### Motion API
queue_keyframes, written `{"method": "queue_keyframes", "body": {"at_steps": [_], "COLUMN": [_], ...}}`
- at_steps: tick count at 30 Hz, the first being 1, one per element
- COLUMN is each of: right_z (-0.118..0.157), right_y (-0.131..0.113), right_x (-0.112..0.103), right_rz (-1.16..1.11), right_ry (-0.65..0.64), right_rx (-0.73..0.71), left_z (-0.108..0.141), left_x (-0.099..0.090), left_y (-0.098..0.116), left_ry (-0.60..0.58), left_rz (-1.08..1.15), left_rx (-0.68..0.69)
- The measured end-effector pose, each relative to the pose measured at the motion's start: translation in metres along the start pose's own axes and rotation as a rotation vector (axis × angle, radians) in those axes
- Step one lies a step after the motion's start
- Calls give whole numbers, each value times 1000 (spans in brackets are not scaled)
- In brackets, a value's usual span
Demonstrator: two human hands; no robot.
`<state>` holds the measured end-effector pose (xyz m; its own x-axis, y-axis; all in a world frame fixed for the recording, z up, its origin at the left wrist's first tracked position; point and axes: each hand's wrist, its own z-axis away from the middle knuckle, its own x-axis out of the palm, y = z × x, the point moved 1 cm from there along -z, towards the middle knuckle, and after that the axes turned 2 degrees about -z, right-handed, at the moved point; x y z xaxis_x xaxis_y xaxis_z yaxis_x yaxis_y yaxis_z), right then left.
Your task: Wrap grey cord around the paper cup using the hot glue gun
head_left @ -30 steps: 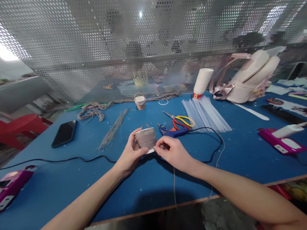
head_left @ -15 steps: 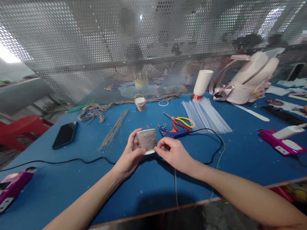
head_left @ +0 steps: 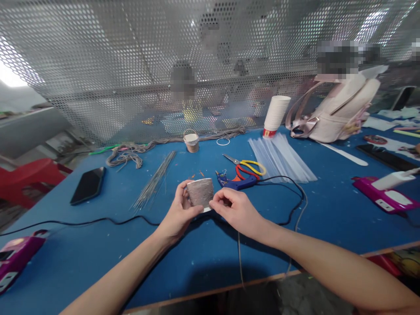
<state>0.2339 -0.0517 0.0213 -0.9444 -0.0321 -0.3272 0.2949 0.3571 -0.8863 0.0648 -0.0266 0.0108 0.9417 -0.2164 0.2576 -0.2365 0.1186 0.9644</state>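
Observation:
A paper cup [head_left: 201, 193] wound with grey-brown cord is held tilted above the table, white showing at its rim and along its lower edge. My left hand [head_left: 181, 208] grips it from the left, thumb in front and fingers around the side. At the cup's lower right, my right hand [head_left: 233, 205] pinches with thumb and forefinger on the cord. A loose length of cord [head_left: 239, 256] hangs below that hand past the table's front edge. Just beyond lie a blue glue gun [head_left: 241, 183] and scissors [head_left: 251, 167] with red and yellow handles.
On the blue table [head_left: 108, 245] are thin wires [head_left: 155, 179], a phone [head_left: 88, 185], a small basket [head_left: 191, 142], stacked paper cups [head_left: 277, 114], clear strips [head_left: 282, 157] and a backpack [head_left: 337, 109]. Purple power strips [head_left: 383, 194] stand at both sides. A black cable [head_left: 108, 219] crosses the table.
The cup has turned and tilted slightly in my left hand, and the left thumb has slid a little to the right. My right hand stays pinched at its lower edge.

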Motion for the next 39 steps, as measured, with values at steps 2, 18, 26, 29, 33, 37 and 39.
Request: {"method": "queue_keyframes", "body": {"at_steps": [2, 18, 26, 29, 33, 37, 39], "right_z": [0, -2, 12, 27, 47, 47, 34], "right_y": [-1, 2, -7, -17, -31, -35, -28], "right_x": [0, -1, -3, 3, 2, -18, -32], "right_rz": [2, 46, 127, 476, 674, 560, 648], "right_ry": [-3, 2, -123, -294, -388, -257, -201], "right_rx": [-7, 19, -240, -616, -1116, -1213, -1043], "left_z": [0, 1, -3, -5, -8, -10, -11], "left_x": [0, -1, -3, -4, -8, -11, -12], "left_y": [-1, 0, 5, 5, 2, 2, 3], "left_ry": [8, 37, 109, 129, 146, 151, 152], "left_rz": [-12, -25, 42, 46, 45, 64, 73], "left_rx": [-1, 25, 99, 102, 103, 119, 132]}}
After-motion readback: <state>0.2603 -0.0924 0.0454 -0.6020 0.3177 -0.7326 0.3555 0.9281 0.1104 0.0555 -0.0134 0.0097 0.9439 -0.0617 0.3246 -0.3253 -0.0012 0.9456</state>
